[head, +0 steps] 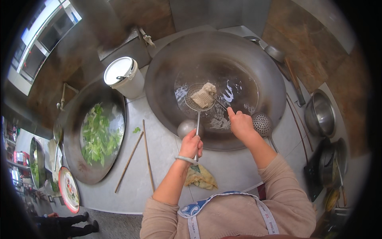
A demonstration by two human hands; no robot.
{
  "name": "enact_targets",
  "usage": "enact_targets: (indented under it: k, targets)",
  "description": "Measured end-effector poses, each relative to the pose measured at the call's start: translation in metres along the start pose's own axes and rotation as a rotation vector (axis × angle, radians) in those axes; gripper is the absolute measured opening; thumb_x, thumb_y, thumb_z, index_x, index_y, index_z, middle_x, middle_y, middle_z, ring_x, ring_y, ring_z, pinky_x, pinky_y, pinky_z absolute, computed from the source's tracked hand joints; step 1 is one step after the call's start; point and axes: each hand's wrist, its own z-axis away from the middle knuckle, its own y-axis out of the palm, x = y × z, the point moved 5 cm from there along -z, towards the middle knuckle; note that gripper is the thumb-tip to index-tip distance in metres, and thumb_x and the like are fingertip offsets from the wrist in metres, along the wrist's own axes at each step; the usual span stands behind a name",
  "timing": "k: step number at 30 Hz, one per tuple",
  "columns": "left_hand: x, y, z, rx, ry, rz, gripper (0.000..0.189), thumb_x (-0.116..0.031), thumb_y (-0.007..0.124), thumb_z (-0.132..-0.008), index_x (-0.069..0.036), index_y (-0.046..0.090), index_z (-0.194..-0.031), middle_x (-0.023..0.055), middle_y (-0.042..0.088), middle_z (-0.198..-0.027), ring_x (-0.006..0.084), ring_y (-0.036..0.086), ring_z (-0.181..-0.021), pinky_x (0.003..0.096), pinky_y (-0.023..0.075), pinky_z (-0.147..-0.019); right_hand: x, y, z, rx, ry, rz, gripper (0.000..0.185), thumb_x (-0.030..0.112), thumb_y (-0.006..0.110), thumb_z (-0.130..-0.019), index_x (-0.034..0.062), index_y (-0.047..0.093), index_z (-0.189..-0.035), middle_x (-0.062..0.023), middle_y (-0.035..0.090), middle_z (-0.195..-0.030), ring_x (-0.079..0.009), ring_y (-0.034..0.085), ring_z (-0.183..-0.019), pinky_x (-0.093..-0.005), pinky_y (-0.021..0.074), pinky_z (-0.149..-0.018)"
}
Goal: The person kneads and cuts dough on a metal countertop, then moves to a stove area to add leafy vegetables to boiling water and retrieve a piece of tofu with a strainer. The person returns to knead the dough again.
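My left hand (191,145) grips the handle of a round metal strainer (193,91) over the large wok (162,116). A pale, ridged piece of food, perhaps meat (203,97), lies in the strainer. My right hand (241,125) holds a thin metal utensil (221,103) whose tip reaches the food's right side; the tip's shape is hidden. Dark, shiny liquid (241,71) fills the bottom of the wok. Just beyond my left hand, a rounded metal ladle bowl (184,129) rests at the near rim. Beside my right wrist sits a perforated skimmer (262,124).
Leafy greens (98,134) float in a second wok (73,164) at left. Between the woks stand a lidded white bucket (131,85) and two long sticks (129,161). A folded cloth (203,177) lies near my body. Metal bowls (320,113) line the right. A person's legs (71,225) show lower left.
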Motion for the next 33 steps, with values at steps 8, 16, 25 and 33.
enact_targets:
  k: [8, 16, 25, 33]
  targets:
    - [0.000, -0.007, 0.004, 0.019, 0.010, -0.012, 0.033, -0.009, 0.038, -0.089, -0.011, 0.042, -0.122, 0.0005, 0.042, -0.056, 0.0123, 0.039, -0.036, 0.0266, 0.0313, -0.036, 0.009, -0.026, 0.000, -0.115, -0.057, -0.027, 0.039, 0.005, 0.058, -0.075, 0.0063, 0.052, -0.114, -0.0158, 0.062, -0.081, -0.0316, 0.065, -0.067, -0.0399, 0.0518, -0.056]
    - [-0.010, -0.026, 0.024, 0.025, 0.025, 0.038, 0.040, -0.008, 0.040, -0.088, -0.008, 0.040, -0.128, 0.0003, 0.042, -0.057, 0.0117, 0.038, -0.036, 0.0265, 0.0322, -0.036, -0.003, -0.052, 0.008, -0.098, -0.078, -0.026, 0.032, 0.008, 0.057, -0.078, 0.0149, 0.058, -0.109, -0.0109, 0.060, -0.076, -0.0292, 0.063, -0.068, -0.0395, 0.0503, -0.059]
    - [-0.027, -0.076, 0.060, 0.060, -0.067, -0.123, 0.040, -0.007, 0.039, -0.088, -0.007, 0.044, -0.128, 0.0001, 0.042, -0.057, 0.0104, 0.038, -0.036, 0.0237, 0.0295, -0.035, -0.005, -0.093, -0.003, -0.265, -0.552, -0.204, 0.033, 0.003, 0.060, -0.076, 0.0152, 0.062, -0.107, -0.0049, 0.052, -0.072, -0.0241, 0.057, -0.068, -0.0366, 0.0458, -0.057]
    - [-0.032, -0.087, 0.087, 0.124, -0.139, -0.041, 0.043, -0.007, 0.040, -0.088, -0.004, 0.042, -0.131, -0.0010, 0.042, -0.058, 0.0087, 0.038, -0.039, 0.0231, 0.0296, -0.036, -0.006, -0.060, -0.033, -0.196, -0.607, 0.042, 0.040, 0.003, 0.056, -0.074, 0.0208, 0.061, -0.110, -0.0032, 0.051, -0.076, -0.0221, 0.056, -0.074, -0.0347, 0.0452, -0.059]
